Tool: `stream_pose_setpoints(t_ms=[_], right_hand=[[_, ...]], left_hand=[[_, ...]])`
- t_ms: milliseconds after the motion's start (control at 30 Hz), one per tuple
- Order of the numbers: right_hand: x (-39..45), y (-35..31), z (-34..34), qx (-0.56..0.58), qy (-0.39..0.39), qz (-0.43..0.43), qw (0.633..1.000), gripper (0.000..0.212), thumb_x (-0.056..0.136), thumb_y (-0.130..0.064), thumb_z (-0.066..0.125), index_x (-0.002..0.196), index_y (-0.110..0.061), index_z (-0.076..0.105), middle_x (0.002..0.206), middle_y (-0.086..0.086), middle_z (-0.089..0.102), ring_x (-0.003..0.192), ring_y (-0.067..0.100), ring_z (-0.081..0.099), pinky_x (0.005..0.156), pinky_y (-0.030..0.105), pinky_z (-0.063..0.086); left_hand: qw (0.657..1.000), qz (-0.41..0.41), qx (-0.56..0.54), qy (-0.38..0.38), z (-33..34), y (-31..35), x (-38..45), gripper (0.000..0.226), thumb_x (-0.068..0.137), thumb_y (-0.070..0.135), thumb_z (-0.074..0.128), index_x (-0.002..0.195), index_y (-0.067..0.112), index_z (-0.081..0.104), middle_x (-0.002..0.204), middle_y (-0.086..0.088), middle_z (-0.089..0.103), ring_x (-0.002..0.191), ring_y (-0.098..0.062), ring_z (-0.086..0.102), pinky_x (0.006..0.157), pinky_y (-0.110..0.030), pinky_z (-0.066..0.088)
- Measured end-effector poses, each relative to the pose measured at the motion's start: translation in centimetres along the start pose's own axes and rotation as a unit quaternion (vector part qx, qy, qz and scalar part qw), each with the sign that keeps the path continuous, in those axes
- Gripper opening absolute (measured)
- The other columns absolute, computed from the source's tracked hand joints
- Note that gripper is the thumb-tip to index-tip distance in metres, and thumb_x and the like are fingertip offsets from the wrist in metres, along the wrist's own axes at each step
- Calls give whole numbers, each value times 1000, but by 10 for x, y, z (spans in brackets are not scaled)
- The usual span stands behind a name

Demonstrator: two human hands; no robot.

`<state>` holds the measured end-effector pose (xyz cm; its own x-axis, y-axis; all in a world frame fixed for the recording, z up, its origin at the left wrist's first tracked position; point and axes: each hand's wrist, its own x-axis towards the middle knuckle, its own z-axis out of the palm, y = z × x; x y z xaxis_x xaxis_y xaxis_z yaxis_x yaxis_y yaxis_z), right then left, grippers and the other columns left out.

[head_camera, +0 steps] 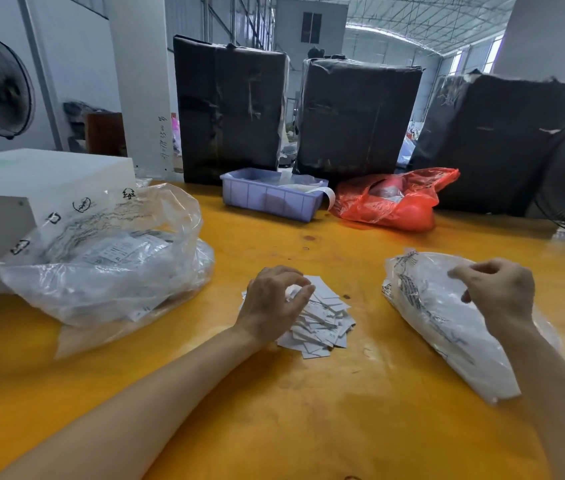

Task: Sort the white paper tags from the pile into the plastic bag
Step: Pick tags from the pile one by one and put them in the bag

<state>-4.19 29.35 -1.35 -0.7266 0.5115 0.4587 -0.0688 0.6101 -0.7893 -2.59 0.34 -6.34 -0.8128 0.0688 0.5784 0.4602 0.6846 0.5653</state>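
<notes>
The left hand curls over the pile of white paper tags mid-bench, fingers narrowed to pinch some. The right hand grips the plastic bag by its edge, probably holding its mouth ready for them.

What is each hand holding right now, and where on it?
The right hand pinches the small plastic bag at its upper edge. The left hand curls over the pile of white tags; whether it grips any cannot be told.
</notes>
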Motion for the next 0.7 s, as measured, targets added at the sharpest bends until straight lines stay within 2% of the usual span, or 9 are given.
stream_pose_setpoints(t_ms=[67,133,300,367,433,500,533,600,700], right_hand=[[-1,0,0,-52,63,-57,995,13,79,-10,68,77,2,64,69,19,65,62,32,64,60,31,45],[-5,-2,1,-77,101,-123,984,13,82,-10,66,80,3,65,80,25,67,76,43,62,71,41,45],[-7,-4,6,-75,153,-183,968,28,91,-29,58,85,-2,62,77,23,64,71,43,60,66,45,47],[-9,-10,5,-41,166,-215,962,33,94,-32,52,88,0,58,79,23,64,72,40,61,64,38,46],[-14,-24,5,19,166,-250,954,32,94,-31,51,88,1,55,79,22,65,71,32,61,61,22,39],[-24,-43,8,67,156,-268,948,26,91,-26,54,85,-1,54,75,16,63,66,21,56,58,15,34],[-30,-53,11,91,132,-266,951,23,89,-24,57,83,-2,54,73,12,62,63,17,54,57,12,36],[-47,-71,22,171,15,-229,958,18,89,-18,61,85,-2,55,70,7,64,54,15,58,52,13,43],[-76,-86,42,288,-211,-64,932,15,85,-4,66,96,-3,55,77,10,69,58,12,65,52,20,52]], left_hand=[[1000,-6,-7,0,0,2,0,21,90,25,63,99,9,73,111,-5,67,108,-22,57,93,-39,42],[1000,-12,-13,-4,-1,4,0,20,90,23,63,99,8,72,110,-6,68,107,-22,58,92,-36,42],[998,-43,-34,-21,-4,5,1,21,90,20,62,102,6,72,108,-10,69,105,-23,60,88,-36,48],[998,-50,-44,-20,-6,6,1,21,90,19,62,101,5,72,108,-10,70,104,-23,61,87,-36,49],[998,-47,-48,-11,-7,8,1,20,89,17,62,101,4,72,106,-11,71,102,-23,62,87,-29,47],[998,-42,-51,-2,-8,10,1,20,90,17,62,100,3,72,105,-10,71,101,-21,63,84,-23,42],[998,-39,-56,1,-8,10,1,20,90,17,62,101,3,72,105,-10,71,100,-20,63,82,-20,40],[996,-43,-78,5,-9,12,2,21,91,18,61,101,3,72,104,-9,71,97,-18,62,79,-17,40],[977,-104,-186,-24,-11,17,3,32,94,30,56,96,1,70,97,-11,71,90,-20,64,79,-29,48]])
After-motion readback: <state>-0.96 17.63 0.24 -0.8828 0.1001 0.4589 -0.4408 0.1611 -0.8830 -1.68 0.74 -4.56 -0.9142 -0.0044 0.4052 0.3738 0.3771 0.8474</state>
